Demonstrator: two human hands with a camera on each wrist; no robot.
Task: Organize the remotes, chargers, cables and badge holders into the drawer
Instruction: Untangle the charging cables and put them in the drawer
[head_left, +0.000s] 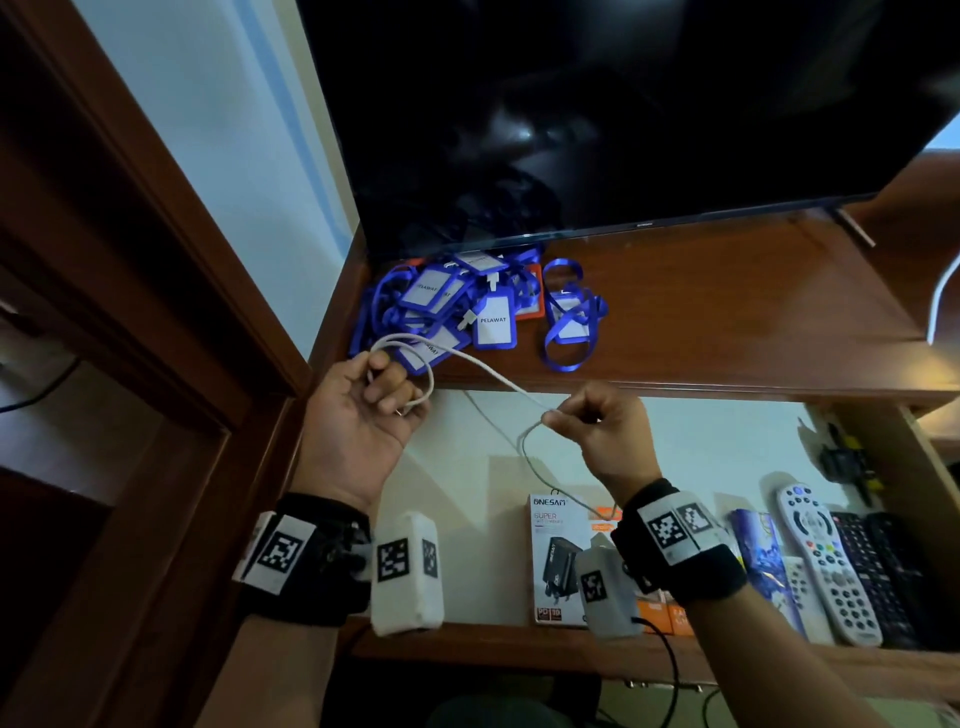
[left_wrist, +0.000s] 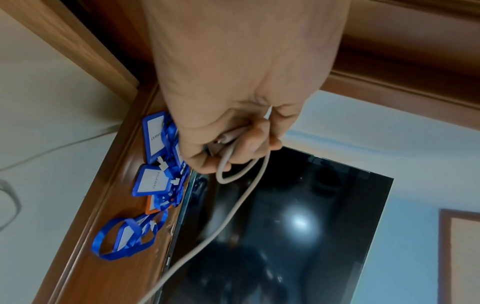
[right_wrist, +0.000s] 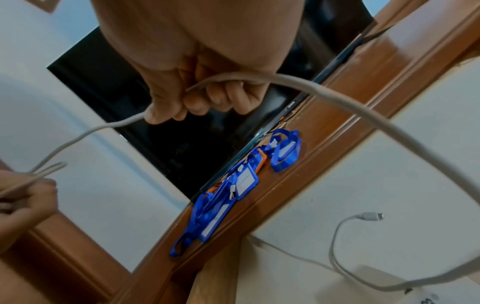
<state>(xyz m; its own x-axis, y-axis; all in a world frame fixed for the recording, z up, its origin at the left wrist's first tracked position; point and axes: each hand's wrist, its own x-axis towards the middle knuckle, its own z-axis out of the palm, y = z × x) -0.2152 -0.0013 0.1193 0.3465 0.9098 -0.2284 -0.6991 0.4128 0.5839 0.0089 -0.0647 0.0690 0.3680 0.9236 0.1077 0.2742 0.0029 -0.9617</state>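
Note:
A white cable (head_left: 480, 366) stretches between both hands above the open drawer (head_left: 519, 467). My left hand (head_left: 371, 397) grips a coiled loop of it with the plug end (left_wrist: 226, 142) in its fingers. My right hand (head_left: 582, 415) pinches the cable (right_wrist: 233, 77) further along, and the rest hangs down into the drawer with its free plug (right_wrist: 372, 216) lying there. A pile of blue badge holders (head_left: 457, 306) with lanyards lies on the wooden shelf (head_left: 727, 312) under the TV. Remotes (head_left: 826, 561) and a charger box (head_left: 558, 556) lie in the drawer.
A large black TV (head_left: 597, 104) stands on the shelf right behind the badge holders. A wooden door frame (head_left: 130, 260) rises at the left. One orange badge holder (head_left: 535, 296) sits in the pile. Black remotes (head_left: 883, 571) fill the drawer's right end.

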